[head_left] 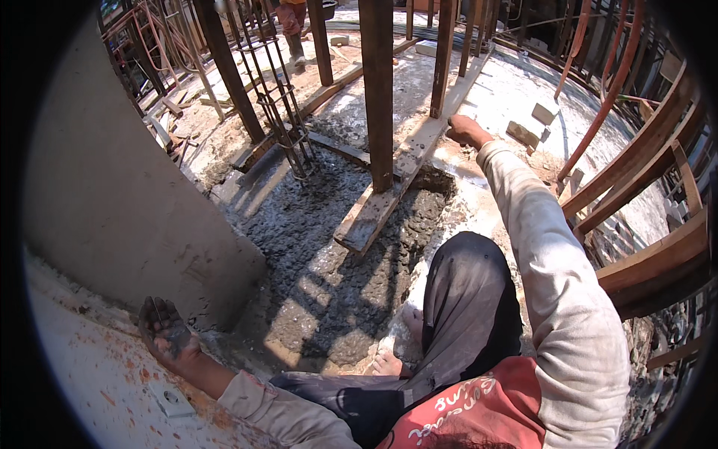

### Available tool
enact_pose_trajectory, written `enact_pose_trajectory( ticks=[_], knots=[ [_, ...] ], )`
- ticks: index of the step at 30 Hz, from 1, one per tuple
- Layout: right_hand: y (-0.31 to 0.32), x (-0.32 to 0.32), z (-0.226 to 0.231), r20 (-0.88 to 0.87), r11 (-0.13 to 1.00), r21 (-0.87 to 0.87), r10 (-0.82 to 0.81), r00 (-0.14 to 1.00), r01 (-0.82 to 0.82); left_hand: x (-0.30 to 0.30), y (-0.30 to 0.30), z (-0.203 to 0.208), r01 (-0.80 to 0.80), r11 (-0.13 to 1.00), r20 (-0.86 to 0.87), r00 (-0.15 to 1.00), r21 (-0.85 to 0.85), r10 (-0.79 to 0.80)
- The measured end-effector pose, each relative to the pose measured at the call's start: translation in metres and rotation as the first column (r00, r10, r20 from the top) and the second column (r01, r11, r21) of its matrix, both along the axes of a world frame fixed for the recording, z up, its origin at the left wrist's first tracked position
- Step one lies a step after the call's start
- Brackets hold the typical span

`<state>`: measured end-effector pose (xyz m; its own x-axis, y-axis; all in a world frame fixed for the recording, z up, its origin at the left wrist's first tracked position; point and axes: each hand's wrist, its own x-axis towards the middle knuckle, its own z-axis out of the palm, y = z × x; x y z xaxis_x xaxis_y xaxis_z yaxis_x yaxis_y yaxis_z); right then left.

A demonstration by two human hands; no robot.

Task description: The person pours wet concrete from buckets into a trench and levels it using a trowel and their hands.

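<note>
Gap over conc. (288, 224) btwn wall (134, 194) & plank (366, 222); post (378, 97), rebar (278, 95) obstruct rear

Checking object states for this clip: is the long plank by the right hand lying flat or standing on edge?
Lying flat: the plank shows its broad face upward, with a dark post rising from it.

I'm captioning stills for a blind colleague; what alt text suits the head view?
A person with bent knees beside rough, wet-looking concrete has the left hand open and the right hand outstretched near the edge of a long wooden plank. Dark timber posts and a steel-bar cage stand ahead.
</note>
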<state>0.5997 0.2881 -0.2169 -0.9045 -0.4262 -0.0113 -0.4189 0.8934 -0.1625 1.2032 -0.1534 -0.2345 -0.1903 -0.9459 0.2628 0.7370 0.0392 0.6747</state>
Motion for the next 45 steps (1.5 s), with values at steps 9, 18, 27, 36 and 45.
enact_pose_trajectory(
  ticks=[9,18,27,36,45],
  knots=[
    [0.0,0.092,-0.12,0.497,0.897,-0.115,0.424,0.757,-0.426,-0.096,0.061,0.005,0.125,0.992,0.176,0.976,0.014,-0.126],
    [-0.034,0.149,-0.125,0.573,0.544,-0.077,0.71,0.409,-0.836,-0.218,0.115,-0.079,0.527,0.84,0.2,0.815,0.134,-0.543],
    [0.039,0.046,-0.101,0.321,0.898,0.075,0.39,0.863,-0.433,-0.261,0.161,-0.182,0.616,0.487,-0.021,0.634,0.619,-0.773],
    [0.065,0.101,-0.127,0.528,0.945,-0.163,0.327,0.783,-0.285,-0.251,0.149,-0.186,0.524,0.568,0.028,0.719,0.634,-0.695],
    [0.038,0.195,-0.102,0.329,0.86,-0.286,0.502,0.8,-0.422,-0.251,0.159,-0.194,0.609,0.527,0.003,0.653,0.593,-0.758]
  ],
)
